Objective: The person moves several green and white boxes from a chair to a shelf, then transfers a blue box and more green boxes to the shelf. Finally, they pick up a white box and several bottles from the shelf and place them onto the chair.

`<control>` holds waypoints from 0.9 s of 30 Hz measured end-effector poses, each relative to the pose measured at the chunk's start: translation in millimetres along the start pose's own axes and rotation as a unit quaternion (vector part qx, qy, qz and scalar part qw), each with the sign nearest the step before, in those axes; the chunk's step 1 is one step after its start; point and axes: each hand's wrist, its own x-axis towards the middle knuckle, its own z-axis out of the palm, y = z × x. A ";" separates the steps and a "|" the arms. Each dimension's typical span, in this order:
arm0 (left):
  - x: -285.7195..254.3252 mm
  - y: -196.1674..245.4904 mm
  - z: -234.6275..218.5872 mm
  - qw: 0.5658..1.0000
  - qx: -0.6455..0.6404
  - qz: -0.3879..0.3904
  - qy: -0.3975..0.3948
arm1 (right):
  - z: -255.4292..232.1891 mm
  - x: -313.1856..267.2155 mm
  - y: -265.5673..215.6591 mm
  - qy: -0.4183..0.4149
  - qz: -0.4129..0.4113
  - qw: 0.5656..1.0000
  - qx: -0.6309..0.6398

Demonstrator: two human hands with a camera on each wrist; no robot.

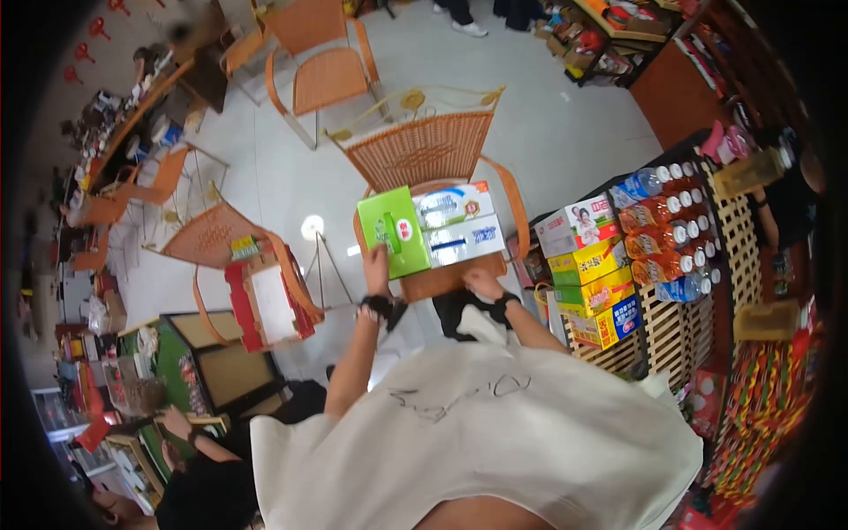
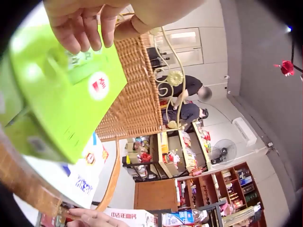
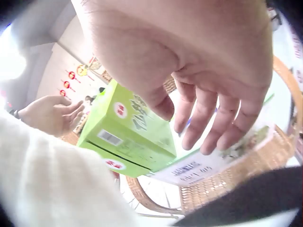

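1. Center: the green box (image 1: pixel 396 230) sits left of the white boxes (image 1: pixel 455 240) on a wicker chair (image 1: pixel 424 150).
2. Your left hand (image 1: pixel 377 272), beside the green box, is loosely bent; contact is unclear.
3. Your right hand (image 1: pixel 484 284), lower right, hangs released.

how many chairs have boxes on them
2 that I can see: the chair in front, with a green box and white packaging, and the left chair, with a red box. Others may be hidden.

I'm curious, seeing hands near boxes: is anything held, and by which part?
Nothing appears gripped: the left hand is loosely open by the green box, touch unclear; the right hand is open too.
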 end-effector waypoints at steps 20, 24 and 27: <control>65.8 3.7 5.9 0.968 -0.020 -0.236 -0.082 | 15.6 135.2 -159.8 -0.307 0.278 0.878 0.239; 70.3 14.6 14.7 0.975 0.106 -0.125 -0.151 | 26.8 125.9 -158.5 -0.282 0.245 0.895 0.244; 61.9 24.5 23.3 0.899 -0.306 -0.281 -0.140 | 38.8 112.9 -166.7 -0.222 0.202 0.895 0.329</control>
